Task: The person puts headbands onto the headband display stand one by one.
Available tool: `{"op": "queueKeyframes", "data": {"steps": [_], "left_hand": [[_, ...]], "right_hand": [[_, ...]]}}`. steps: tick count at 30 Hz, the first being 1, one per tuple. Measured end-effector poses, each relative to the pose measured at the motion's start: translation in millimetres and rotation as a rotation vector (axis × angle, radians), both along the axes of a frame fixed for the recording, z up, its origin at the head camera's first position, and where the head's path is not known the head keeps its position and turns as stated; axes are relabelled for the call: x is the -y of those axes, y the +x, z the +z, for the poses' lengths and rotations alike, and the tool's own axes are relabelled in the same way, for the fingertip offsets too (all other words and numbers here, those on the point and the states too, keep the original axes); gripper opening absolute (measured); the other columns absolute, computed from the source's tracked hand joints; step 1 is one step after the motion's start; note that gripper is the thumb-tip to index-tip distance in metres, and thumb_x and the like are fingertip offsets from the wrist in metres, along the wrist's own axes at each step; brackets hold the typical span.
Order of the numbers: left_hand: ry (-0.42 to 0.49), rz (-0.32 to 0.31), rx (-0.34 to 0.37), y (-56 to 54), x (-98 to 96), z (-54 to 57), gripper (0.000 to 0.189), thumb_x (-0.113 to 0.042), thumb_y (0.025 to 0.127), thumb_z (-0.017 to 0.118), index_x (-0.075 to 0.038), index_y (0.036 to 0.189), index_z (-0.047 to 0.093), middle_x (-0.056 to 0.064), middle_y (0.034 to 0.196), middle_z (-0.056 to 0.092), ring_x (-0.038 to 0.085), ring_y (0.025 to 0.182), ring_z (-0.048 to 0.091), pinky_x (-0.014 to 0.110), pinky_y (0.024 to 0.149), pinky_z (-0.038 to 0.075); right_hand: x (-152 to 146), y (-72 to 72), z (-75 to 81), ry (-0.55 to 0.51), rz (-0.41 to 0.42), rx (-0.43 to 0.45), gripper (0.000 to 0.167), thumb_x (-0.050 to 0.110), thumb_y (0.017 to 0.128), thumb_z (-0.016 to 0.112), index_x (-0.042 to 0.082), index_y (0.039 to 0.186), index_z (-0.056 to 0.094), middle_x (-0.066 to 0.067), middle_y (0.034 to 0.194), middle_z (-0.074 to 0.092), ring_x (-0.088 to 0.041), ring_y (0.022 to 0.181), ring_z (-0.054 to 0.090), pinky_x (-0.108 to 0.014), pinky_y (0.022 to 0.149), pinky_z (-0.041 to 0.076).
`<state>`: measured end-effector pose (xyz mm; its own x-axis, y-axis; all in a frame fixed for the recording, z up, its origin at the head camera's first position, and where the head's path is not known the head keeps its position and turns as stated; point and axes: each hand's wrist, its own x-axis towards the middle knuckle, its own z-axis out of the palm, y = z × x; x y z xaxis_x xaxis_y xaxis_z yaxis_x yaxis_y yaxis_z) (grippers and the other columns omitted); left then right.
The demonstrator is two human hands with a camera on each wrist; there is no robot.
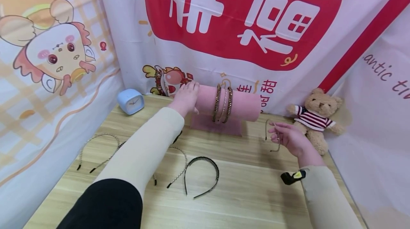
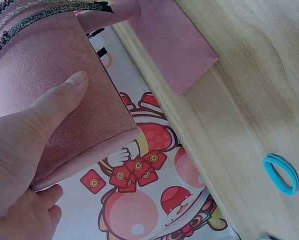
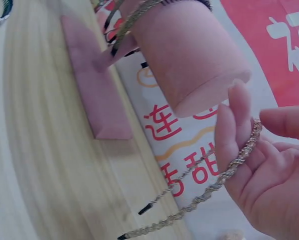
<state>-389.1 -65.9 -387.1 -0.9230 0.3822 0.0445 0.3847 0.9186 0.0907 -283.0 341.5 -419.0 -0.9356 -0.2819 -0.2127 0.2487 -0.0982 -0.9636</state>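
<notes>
My left hand [image 1: 187,97] grips the left end of a pink roll-shaped display stand [image 1: 246,106]. In the left wrist view its thumb lies on the near side of the roll, with fingers round the end. Several beaded and braided headbands [image 1: 229,104] sit around the roll's middle. My right hand [image 1: 293,138] holds a thin gold braided headband [image 3: 209,190] near the top of its curve, just off the stand's right end. The headband's two black-tipped ends [image 3: 145,208] point away from the palm. The stand's flat pink base [image 3: 92,95] rests on the table.
On the wooden table [image 1: 250,186] lie a black toothed headband [image 1: 219,175] and braided headbands [image 1: 80,150], partly hidden by my left sleeve. A blue clock [image 1: 130,101] stands back left, a teddy bear [image 1: 317,111] right. A bright blue ring [image 2: 281,175] lies near the stand.
</notes>
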Motion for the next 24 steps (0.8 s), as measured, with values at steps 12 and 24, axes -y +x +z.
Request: {"op": "queueKeyframes", "data": {"steps": [12, 24], "left_hand": [[0.002, -0.005, 0.017, -7.3, 1.7, -5.9, 0.123, -0.043, 0.068, 0.091, 0.001, 0.154, 0.014, 0.022, 0.158, 0.018, 0.036, 0.146, 0.017, 0.048, 0.120, 0.009], [-0.011, -0.003, 0.016, -7.5, 0.9, -5.0, 0.124, -0.044, 0.068, 0.090, 0.001, 0.154, 0.013, 0.022, 0.159, 0.017, 0.036, 0.146, 0.016, 0.047, 0.120, 0.010]], "right_hand": [[17.5, -22.9, 22.8, -0.285, -0.195, -0.040, 0.029, 0.005, 0.105, 0.040, 0.007, 0.114, 0.068, -0.010, 0.090, 0.070, -0.016, 0.074, 0.065, -0.029, 0.071, 0.057], [47.5, -48.2, 44.3, -0.460, -0.326, 0.024, 0.028, 0.006, 0.105, 0.041, 0.011, 0.116, 0.066, -0.010, 0.085, 0.070, -0.013, 0.064, 0.058, -0.019, 0.050, 0.048]]}}
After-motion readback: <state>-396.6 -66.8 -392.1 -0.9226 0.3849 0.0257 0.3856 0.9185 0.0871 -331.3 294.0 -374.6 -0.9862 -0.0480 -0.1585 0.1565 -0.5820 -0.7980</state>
